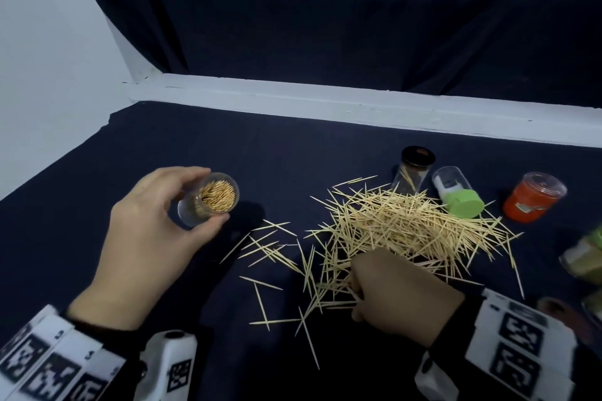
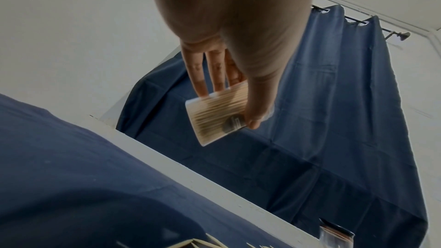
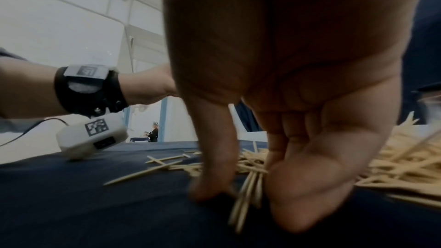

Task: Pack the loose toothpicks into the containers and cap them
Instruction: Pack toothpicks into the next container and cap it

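Note:
My left hand (image 1: 156,225) holds a clear, uncapped container (image 1: 210,198) packed with toothpicks above the dark cloth, mouth tilted up toward me. In the left wrist view the same container (image 2: 214,118) sits between the fingers and thumb. A big pile of loose toothpicks (image 1: 407,225) lies at centre right, with strays (image 1: 270,247) spread to its left. My right hand (image 1: 391,293) is down at the pile's near edge, thumb and fingers pinching a small bunch of toothpicks (image 3: 248,195) against the cloth.
Behind the pile stand a black-capped clear jar (image 1: 413,169), a green-capped container (image 1: 459,192) lying on its side and a red-filled container (image 1: 534,198). More containers (image 1: 586,254) sit at the right edge. A white ledge (image 1: 325,101) bounds the table at the back.

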